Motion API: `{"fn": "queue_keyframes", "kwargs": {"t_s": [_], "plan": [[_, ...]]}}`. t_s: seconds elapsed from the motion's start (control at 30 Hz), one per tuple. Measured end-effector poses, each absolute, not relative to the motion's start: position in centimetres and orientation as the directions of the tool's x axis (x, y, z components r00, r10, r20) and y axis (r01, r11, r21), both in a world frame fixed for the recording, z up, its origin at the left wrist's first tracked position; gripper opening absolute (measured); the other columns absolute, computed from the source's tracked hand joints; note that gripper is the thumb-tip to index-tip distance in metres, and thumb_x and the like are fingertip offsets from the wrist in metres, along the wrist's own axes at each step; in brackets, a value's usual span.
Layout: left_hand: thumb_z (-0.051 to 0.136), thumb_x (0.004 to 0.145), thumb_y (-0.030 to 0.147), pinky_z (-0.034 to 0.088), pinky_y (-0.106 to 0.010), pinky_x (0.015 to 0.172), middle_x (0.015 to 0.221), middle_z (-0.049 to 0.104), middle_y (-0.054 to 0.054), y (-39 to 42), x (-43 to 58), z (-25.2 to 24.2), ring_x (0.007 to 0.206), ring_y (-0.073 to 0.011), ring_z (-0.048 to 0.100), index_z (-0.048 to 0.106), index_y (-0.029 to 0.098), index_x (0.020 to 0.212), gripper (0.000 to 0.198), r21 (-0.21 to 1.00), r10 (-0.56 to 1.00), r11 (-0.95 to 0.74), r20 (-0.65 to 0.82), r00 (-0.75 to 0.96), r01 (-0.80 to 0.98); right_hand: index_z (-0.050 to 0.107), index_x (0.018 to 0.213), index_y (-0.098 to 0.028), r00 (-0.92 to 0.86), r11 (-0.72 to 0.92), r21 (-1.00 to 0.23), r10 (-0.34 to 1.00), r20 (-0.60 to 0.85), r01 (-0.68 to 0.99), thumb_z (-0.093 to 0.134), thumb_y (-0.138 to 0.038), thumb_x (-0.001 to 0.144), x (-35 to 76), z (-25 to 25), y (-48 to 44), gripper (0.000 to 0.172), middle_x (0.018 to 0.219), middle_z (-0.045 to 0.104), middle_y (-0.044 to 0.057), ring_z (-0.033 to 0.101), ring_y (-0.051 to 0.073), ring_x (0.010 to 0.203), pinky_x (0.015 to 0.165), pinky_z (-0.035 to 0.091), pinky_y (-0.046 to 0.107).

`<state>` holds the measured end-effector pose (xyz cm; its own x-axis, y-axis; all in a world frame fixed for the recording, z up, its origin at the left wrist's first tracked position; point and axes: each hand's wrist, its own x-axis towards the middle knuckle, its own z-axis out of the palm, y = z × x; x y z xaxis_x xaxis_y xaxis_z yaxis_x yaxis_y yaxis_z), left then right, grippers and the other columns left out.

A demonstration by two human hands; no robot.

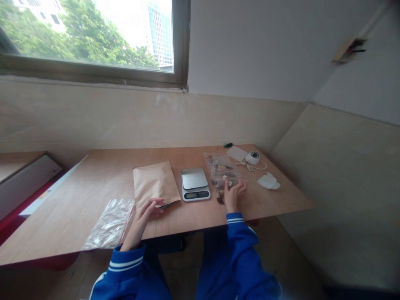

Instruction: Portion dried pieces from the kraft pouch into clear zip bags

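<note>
My left hand (146, 211) lies with fingers stretched out on the near edge of a brown paper bag (156, 183), where a dark greenish edge shows at the bag's lower right. Just left of that hand is a clear zip bag (109, 223) with a red seal line, flat and crinkled. My right hand (233, 192) rests on the small clear zip bags (222, 170), thumb and fingers apart. Small dark and pale bits show through these bags. A dark brown piece (220, 200) lies beside my right wrist. Between my hands stands a kitchen scale (195, 184), its steel plate bare.
At the back right of the wooden table (112, 166) are a white round device with a cable (253, 157), a white sheet (236, 153) and a green object (228, 145). A crumpled white tissue (268, 181) lies near the right edge. A wall and window (93, 37) stand behind.
</note>
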<state>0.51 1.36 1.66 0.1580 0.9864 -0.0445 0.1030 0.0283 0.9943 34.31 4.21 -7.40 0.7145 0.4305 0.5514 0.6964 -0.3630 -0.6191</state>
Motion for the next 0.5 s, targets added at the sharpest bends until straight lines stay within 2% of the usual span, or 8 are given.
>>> {"fn": "queue_keyframes", "kwargs": {"t_s": [0.17,0.27,0.33,0.43,0.5], "plan": [[0.054,0.079,0.052,0.052,-0.032,0.075,0.100,0.067,-0.008,1.0,0.6,1.7,0.082,-0.0219,0.066,0.068,0.018,0.093,0.040,0.994,0.992,0.030,-0.042,0.119,0.102,0.047,0.119,-0.005,0.752,-0.418,-0.638,0.491,0.440,0.646,0.040,-0.056,0.085,35.7,-6.9,8.0,0.062,0.131,0.037,0.030,0.038,0.041,0.120,0.092,0.033,0.055],[0.055,0.078,0.052,0.050,-0.033,0.080,0.105,0.066,-0.009,1.2,0.4,0.9,0.092,-0.0237,0.064,0.066,0.018,0.095,0.040,0.984,0.997,-0.022,0.008,0.074,0.180,0.048,0.118,-0.005,0.753,-0.418,-0.656,0.540,0.376,0.628,0.042,-0.054,0.084,36.1,-6.4,8.8,0.060,0.129,0.039,0.031,0.039,0.040,0.120,0.092,0.033,0.054],[0.056,0.078,0.052,0.049,-0.036,0.084,0.108,0.064,-0.009,1.6,-0.1,-0.3,0.101,-0.0255,0.061,0.065,0.018,0.098,0.040,0.957,0.997,-0.068,0.058,0.043,0.282,0.047,0.119,-0.006,0.738,-0.395,-0.652,0.540,0.405,0.647,0.043,-0.052,0.083,35.9,-6.3,8.1,0.058,0.132,0.037,0.030,0.037,0.040,0.122,0.092,0.033,0.054],[0.053,0.080,0.049,0.045,-0.043,0.093,0.114,0.062,-0.009,2.5,-1.3,-2.8,0.110,-0.0266,0.056,0.061,0.020,0.106,0.041,0.875,0.985,-0.158,0.169,0.017,0.457,0.049,0.117,-0.011,0.659,-0.298,-0.611,0.532,0.532,0.733,0.044,-0.045,0.085,34.9,-6.9,5.2,0.047,0.129,0.041,0.025,0.039,0.036,0.120,0.093,0.034,0.053],[0.055,0.078,0.046,0.040,-0.046,0.099,0.119,0.059,-0.011,3.1,-2.0,-4.3,0.114,-0.0278,0.053,0.059,0.019,0.111,0.042,0.783,0.962,-0.243,0.269,0.042,0.573,0.053,0.109,-0.015,0.523,-0.147,-0.574,0.632,0.572,0.806,0.044,-0.037,0.086,34.0,-7.8,2.9,0.034,0.118,0.050,0.018,0.046,0.031,0.113,0.092,0.038,0.048]]}}
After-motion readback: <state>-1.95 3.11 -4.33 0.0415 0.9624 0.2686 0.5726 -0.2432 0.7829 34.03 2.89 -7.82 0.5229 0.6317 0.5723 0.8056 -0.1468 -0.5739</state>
